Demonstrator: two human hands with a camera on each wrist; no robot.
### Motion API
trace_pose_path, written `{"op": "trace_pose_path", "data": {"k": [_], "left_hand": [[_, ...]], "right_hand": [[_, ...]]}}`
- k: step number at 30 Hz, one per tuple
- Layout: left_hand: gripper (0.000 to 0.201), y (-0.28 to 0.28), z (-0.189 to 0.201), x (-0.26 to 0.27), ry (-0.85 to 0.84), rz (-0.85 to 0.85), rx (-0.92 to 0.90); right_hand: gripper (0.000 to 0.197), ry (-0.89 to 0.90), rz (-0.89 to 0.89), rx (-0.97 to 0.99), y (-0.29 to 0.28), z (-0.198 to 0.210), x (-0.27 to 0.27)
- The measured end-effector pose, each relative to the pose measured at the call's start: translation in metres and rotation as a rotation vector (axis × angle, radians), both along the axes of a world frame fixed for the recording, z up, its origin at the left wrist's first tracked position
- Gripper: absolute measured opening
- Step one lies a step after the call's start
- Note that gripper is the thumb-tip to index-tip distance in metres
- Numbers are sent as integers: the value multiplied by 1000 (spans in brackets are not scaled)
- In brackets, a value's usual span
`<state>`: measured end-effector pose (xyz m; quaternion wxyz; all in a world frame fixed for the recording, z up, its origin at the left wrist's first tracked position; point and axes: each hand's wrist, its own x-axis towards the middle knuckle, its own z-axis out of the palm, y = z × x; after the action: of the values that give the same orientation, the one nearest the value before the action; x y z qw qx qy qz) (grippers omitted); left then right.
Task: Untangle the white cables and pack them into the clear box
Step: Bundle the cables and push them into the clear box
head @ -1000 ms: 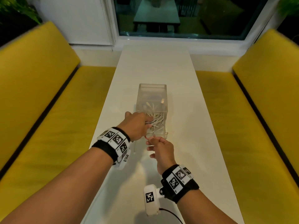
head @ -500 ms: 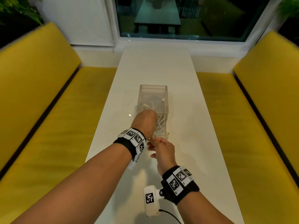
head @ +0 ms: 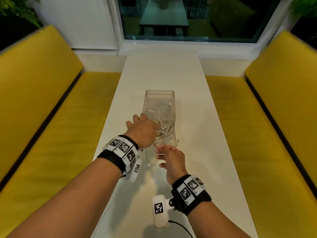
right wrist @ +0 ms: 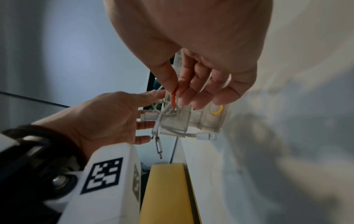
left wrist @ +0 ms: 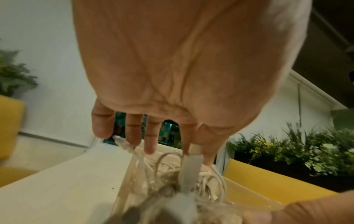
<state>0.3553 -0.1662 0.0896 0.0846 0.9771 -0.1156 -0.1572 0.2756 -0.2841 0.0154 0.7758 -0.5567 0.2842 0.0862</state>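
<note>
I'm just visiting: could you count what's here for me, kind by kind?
Hands: 2, left hand and right hand
Clear box: 1
Tangle of white cables: 1
Small ties: 2, orange tie pinched by the right hand, yellow tie
White table: 1
Yellow benches: 2
Total: 9

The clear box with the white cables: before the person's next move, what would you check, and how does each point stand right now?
1. Clear box upright on the white table: ok.
2. White cables all inside the box: not ok; a plug end lies on the table at the near wall.
3. Left hand with spread fingers over the cables: ok.
4. Right hand has a grip on a strand: ok; it pinches an orange piece.
5. Cables untangled: cannot tell; the loops overlap.
</note>
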Motion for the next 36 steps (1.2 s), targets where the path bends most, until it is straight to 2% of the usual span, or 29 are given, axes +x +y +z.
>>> {"op": "trace_pose_path", "data": {"k": [3, 6, 8, 12, 14, 16, 18, 19, 22, 26, 32, 36], "left_hand": [[42, 7, -2, -1, -61, 106, -77], [49, 13, -6, 0, 16, 214, -191], [50, 16, -5, -3, 90, 204, -267], [46, 10, 5, -14, 221, 129, -192], [55, 6, 3, -19, 289, 124, -205], [77, 7, -3, -23, 355, 104, -197], [91, 10, -9, -23, 351, 64, -152], [92, 11, -10, -22, 328, 53, -135], [81, 16, -6, -16, 244, 84, -156], [66, 20, 2, -12, 197, 170, -309], [42, 23, 3, -3, -77, 242, -374], [36, 20, 5, 8, -98, 272, -501]], "right_hand": [[9, -1, 7, -4, -1, -1, -1], [13, -1, 5, -13, 0, -2, 0], [15, 6, 0, -10, -1, -3, 0], [15, 11, 1, -7, 0, -3, 0], [11, 12, -2, -5, -1, -3, 0], [11, 19, -7, -5, -1, -3, 0], [13, 18, -5, -6, 0, -2, 0], [13, 12, -3, -6, 0, -1, -1], [11, -3, 1, -21, -1, 0, -2], [10, -6, 8, -52, -1, 2, -3], [16, -31, 37, -95, 1, 4, -7], [16, -43, 39, -113, 0, 3, -8]]}}
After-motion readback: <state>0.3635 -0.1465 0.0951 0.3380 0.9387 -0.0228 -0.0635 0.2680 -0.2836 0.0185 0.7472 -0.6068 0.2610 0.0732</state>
